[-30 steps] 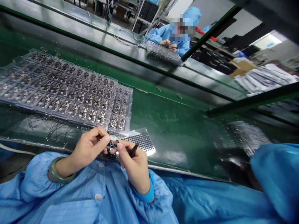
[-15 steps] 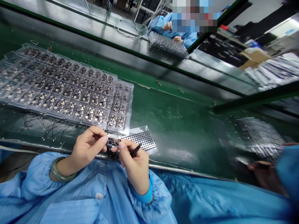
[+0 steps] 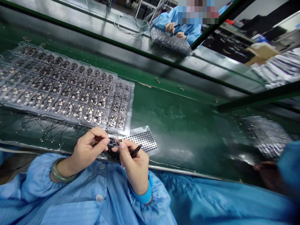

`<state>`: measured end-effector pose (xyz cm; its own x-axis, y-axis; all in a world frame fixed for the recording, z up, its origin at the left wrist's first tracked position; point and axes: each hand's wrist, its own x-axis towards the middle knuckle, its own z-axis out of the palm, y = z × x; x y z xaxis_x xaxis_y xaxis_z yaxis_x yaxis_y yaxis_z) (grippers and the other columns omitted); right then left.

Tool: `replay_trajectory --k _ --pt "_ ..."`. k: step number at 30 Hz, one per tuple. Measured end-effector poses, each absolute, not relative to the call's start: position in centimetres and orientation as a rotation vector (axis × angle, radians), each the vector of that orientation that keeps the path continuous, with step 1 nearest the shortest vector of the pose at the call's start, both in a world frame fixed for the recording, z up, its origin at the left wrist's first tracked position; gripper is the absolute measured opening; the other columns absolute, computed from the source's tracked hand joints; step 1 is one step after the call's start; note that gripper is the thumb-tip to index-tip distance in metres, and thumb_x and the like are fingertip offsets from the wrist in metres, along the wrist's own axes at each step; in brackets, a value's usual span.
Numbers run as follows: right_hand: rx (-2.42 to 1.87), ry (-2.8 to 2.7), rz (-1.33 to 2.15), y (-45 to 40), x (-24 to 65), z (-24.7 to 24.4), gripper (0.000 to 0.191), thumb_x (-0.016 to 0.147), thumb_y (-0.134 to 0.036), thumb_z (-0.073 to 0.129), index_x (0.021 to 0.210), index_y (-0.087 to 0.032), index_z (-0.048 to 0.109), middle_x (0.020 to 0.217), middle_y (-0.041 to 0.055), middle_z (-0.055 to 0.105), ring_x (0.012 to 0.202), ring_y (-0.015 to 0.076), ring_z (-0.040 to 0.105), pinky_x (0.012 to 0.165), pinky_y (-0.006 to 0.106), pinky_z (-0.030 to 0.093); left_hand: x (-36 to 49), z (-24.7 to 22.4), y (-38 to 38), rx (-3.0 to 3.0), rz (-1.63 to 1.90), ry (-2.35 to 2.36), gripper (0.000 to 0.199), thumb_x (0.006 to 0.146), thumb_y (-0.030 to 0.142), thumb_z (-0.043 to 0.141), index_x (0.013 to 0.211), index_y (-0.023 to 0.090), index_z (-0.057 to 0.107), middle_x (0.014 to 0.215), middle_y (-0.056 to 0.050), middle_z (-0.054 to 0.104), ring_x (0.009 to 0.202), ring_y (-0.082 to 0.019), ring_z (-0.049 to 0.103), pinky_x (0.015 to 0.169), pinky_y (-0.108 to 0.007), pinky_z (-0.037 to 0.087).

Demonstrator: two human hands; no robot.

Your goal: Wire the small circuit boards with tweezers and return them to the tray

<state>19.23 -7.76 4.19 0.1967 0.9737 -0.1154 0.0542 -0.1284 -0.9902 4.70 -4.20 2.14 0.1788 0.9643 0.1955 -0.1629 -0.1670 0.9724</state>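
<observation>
My left hand (image 3: 90,147) is closed, thumb and forefinger pinching the left end of a small circuit board (image 3: 112,142) with a dark square part on it. At the board's other end is my right hand (image 3: 133,157), its fingertips close together. A slim black tool (image 3: 136,151), looking like tweezers, sticks out between the thumb and forefinger of that hand; its working tip is hidden. Just beyond my hands lies a sheet of small black square stickers (image 3: 145,139). Clear plastic trays (image 3: 130,123) full of similar boards stand on the bench to the left.
Thin black wires (image 3: 52,129) lie along the bench's near edge. A few small parts (image 3: 157,80) sit on the back ledge. Blurred at right are a co-worker's sleeve (image 3: 287,165) and another tray (image 3: 264,134). Across the bench, another person's hands (image 3: 180,35) are over a tray.
My hands and the board stay almost in place. The view has shifted slightly. The person across the bench has moved a hand, and a dark tool now shows in it.
</observation>
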Motion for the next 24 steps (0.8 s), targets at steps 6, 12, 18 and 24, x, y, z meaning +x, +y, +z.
replay_trajectory --k 6,12,18,24 --pt "-1.429 -1.108 1.073 -8.04 19.21 4.13 0.019 0.086 -0.036 0.059 0.083 -0.022 0.071 0.068 0.0039 0.071 0.053 0.0138 0.059 0.041 0.022 0.040 4.89 2.04 -4.21 1.283 1.242 0.893 0.006 0.085 0.013 0.059 0.086 0.016 0.055 0.080 0.001 0.057 0.058 -0.007 0.060 0.056 -0.017 0.051" --pt "-1.419 -1.248 1.033 -7.95 19.59 3.54 0.020 0.088 -0.035 0.056 0.086 -0.022 0.072 0.067 0.0034 0.071 0.047 0.0124 0.055 0.040 0.023 0.041 5.04 2.16 -4.10 1.252 1.231 0.881 0.014 0.084 0.015 0.060 0.077 0.017 0.049 0.075 0.002 0.053 0.056 -0.007 0.057 0.052 -0.017 0.049" --pt "-1.405 -1.204 1.011 -8.11 19.67 3.42 0.020 0.088 -0.035 0.057 0.085 -0.023 0.073 0.065 0.0035 0.070 0.046 0.0125 0.055 0.042 0.024 0.043 5.18 2.34 -4.15 1.129 1.218 0.827 0.013 0.088 0.019 0.059 0.080 0.016 0.049 0.076 0.003 0.055 0.052 -0.006 0.060 0.051 -0.016 0.049" --pt "-1.402 -1.143 0.995 -8.40 19.86 3.49 0.017 0.087 -0.034 0.059 0.084 -0.023 0.072 0.066 0.0039 0.071 0.054 0.0151 0.061 0.048 0.025 0.048 5.08 2.43 -4.17 1.081 1.216 0.808 0.012 0.088 0.021 0.060 0.080 0.016 0.052 0.075 0.003 0.059 0.051 -0.006 0.061 0.051 -0.017 0.049"
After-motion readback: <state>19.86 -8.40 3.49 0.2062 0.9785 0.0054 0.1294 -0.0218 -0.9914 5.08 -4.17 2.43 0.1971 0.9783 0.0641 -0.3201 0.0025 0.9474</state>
